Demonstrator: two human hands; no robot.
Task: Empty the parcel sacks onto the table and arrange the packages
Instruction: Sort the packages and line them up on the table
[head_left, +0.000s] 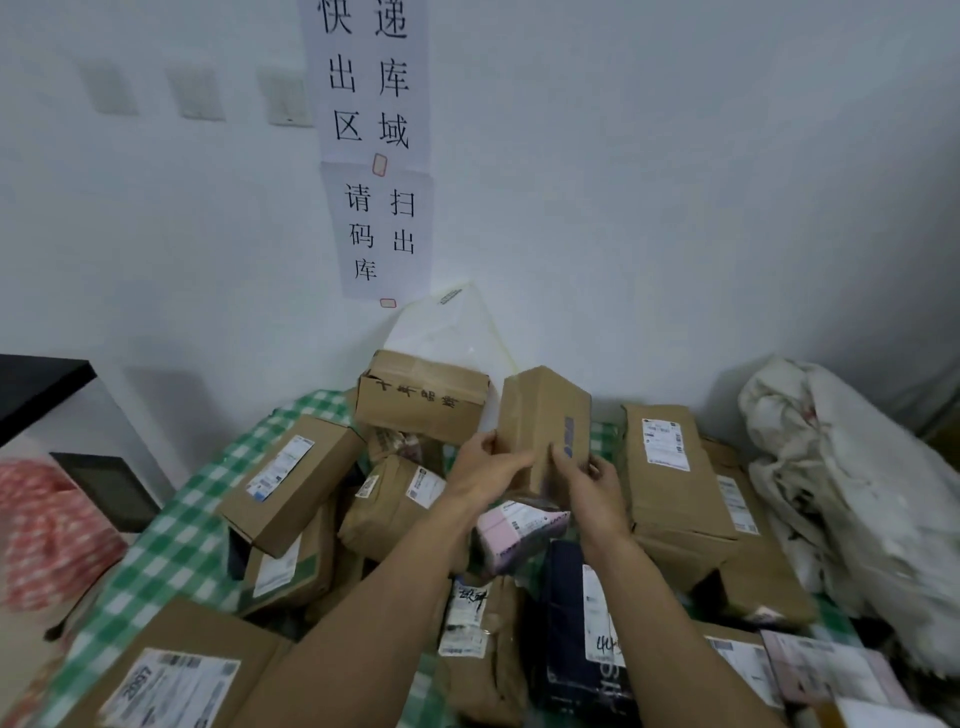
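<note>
Our bare forearms stretch from the bottom edge toward frame centre, where our left hand (485, 470) and right hand (589, 486) grip a box (545, 415) from either side, fingers (566, 460) curled.

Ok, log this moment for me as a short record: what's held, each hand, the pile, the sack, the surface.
held: small cardboard box, upright, lifted above the pile
left hand: grips the box's lower left edge
right hand: grips its lower right side
pile: brown boxes and wrapped parcels, loosely heaped; a pink parcel lies below the hands
sack: white sack, crumpled at the right
surface: green checked cloth
</note>
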